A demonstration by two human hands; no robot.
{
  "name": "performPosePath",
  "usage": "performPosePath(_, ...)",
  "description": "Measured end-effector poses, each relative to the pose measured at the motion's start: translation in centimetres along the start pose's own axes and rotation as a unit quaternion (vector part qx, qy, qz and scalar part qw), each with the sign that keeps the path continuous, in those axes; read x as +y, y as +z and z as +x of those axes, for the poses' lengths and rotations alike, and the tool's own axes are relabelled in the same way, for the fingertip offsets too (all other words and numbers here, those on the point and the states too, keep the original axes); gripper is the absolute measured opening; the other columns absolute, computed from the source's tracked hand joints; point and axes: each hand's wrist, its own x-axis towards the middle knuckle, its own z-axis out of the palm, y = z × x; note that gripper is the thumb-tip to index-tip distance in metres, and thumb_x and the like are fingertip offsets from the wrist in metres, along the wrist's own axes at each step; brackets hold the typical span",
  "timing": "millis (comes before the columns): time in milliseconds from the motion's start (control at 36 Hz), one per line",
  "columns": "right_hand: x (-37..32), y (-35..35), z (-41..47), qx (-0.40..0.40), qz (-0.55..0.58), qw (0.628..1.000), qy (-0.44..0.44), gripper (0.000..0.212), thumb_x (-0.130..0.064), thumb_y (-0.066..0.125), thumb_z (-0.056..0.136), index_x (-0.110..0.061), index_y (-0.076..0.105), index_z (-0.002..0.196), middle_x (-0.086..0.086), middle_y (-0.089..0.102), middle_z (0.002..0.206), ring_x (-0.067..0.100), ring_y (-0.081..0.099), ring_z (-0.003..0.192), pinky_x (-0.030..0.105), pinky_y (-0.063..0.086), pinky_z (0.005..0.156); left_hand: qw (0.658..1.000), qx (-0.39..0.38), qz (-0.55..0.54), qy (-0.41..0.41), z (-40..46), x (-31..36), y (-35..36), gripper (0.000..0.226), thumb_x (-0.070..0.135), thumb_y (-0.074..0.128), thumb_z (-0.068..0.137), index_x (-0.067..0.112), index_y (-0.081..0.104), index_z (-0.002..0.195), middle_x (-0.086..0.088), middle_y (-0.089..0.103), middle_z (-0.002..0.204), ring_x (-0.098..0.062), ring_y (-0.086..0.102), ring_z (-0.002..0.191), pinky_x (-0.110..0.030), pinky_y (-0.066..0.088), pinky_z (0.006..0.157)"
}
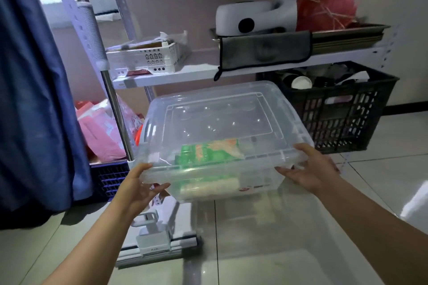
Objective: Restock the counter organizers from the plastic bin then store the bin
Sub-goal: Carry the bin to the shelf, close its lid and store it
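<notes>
Presently I have the plastic bin, lid on, held clear of the tiled floor in front of the lower bay of the shelf rack, under the front edge of its white shelf. My left hand grips the near left corner, thumb on the rim and fingers curled beneath. My right hand holds the near right corner the same way, thumb over the lid edge, fingers under the base.

Judgement on the step in hand: whether this bin is being taken out or stowed cannot be settled from here. Either way I should keep it level, keep both grips under the base rather than on the lid alone, and guide it squarely between the steel post and the black crate so neither near corner catches.

Contents noted: the bin holds a green and orange packet near its front wall and a pale roll lying along the bottom; the rest appears bare. The black crate holds paper cups and dark items. The white basket on the shelf's left end holds paper goods I cannot identify.
</notes>
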Motion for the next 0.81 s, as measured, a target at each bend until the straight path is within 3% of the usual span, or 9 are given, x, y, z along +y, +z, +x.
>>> performPosePath(56,0.1,0.4,0.9,-0.005,-0.024,1.0,0.006,0.024,-0.014,0.068,0.09,-0.018,0.055,0.11,0.014,0.029,0.142,0.043,0.039,0.13,0.06,0.05,0.092,1.0,0.001,0.001,-0.006,0.8,0.3,0.1,0.027,0.013,0.066,0.088,0.007,0.059,0.113,-0.023,0.053,0.126,-0.048,0.053,0.122,-0.053,0.063,0.064)
performPosePath(139,0.2,0.4,2.0,-0.037,-0.095,0.995,-0.001,0.053,-0.013,0.07,0.087,-0.025,0.046,0.134,0.007,0.036,0.143,0.047,0.039,0.132,0.06,0.051,0.092,1.0,-0.012,-0.005,0.014,1.8,0.7,-0.2,0.046,0.014,0.07,0.085,0.008,0.056,0.129,-0.022,0.055,0.134,-0.043,0.055,0.125,-0.056,0.061,0.075)
performPosePath(278,0.5,-0.3,2.7,-0.03,-0.242,0.96,-0.139,0.07,-0.014,0.084,0.073,-0.047,0.049,0.124,0.001,0.063,0.128,0.032,0.066,0.108,0.058,0.058,0.076,0.974,-0.151,0.105,0.13,2.3,0.6,-0.6,0.073,-0.004,0.068,0.081,0.041,0.052,0.136,-0.007,0.067,0.129,-0.034,0.063,0.12,-0.053,0.055,0.092)
performPosePath(361,0.5,-0.8,3.0,-0.074,-0.331,0.906,-0.253,0.078,-0.022,0.086,0.071,-0.052,0.048,0.132,-0.001,0.06,0.136,0.025,0.063,0.116,0.053,0.057,0.085,0.97,-0.138,0.134,0.15,2.5,0.2,-1.0,0.096,-0.014,0.076,0.069,0.047,0.047,0.138,-0.01,0.066,0.128,-0.036,0.065,0.117,-0.051,0.057,0.089)
performPosePath(444,1.0,-1.9,3.4,-0.04,-0.482,0.83,-0.278,0.089,-0.049,0.084,0.061,-0.062,0.039,0.136,-0.006,0.036,0.155,0.023,0.043,0.136,0.057,0.047,0.103,0.954,-0.096,0.2,0.199,2.4,0.2,-1.1,0.101,0.005,0.089,0.06,0.051,0.046,0.139,0.0,0.066,0.128,-0.029,0.067,0.114,-0.045,0.06,0.083)
performPosePath(528,1.0,-1.5,4.3,0.01,-0.559,0.758,-0.336,0.071,-0.062,0.071,0.066,-0.064,0.041,0.131,-0.003,0.02,0.161,0.017,0.025,0.145,0.046,0.038,0.111,0.923,-0.017,0.276,0.267,2.6,0.7,-0.8,0.111,0.023,0.093,0.055,0.053,0.034,0.144,0.0,0.048,0.149,-0.025,0.058,0.125,-0.047,0.058,0.091)
performPosePath(639,0.1,0.8,5.9,0.053,-0.61,0.676,-0.41,0.053,-0.042,0.073,0.083,-0.035,0.058,0.133,0.005,0.016,0.163,0.021,0.02,0.147,0.037,0.028,0.111,0.763,0.092,0.458,0.447,3.6,1.6,0.4,0.108,0.032,0.088,0.068,0.045,0.022,0.151,0.005,0.011,0.163,-0.025,0.02,0.149,-0.049,0.03,0.112)
performPosePath(750,0.0,3.6,7.0,0.122,-0.686,0.551,-0.459,0.041,-0.034,0.068,0.091,-0.022,0.064,0.13,0.015,0.046,0.147,0.039,0.036,0.132,0.053,0.037,0.105,0.559,0.079,0.607,0.559,5.0,2.4,3.3,0.059,0.017,0.078,0.083,0.022,0.057,0.138,-0.013,0.045,0.15,-0.034,0.04,0.138,-0.051,0.033,0.109)
performPosePath(806,-0.1,5.0,7.3,0.146,-0.706,0.499,-0.48,0.033,-0.031,0.066,0.092,-0.021,0.069,0.124,0.015,0.056,0.137,0.04,0.044,0.122,0.053,0.039,0.099,0.525,0.063,0.645,0.552,5.8,2.6,5.0,0.042,0.008,0.075,0.086,0.014,0.068,0.126,-0.014,0.062,0.135,-0.038,0.056,0.123,-0.052,0.041,0.104)
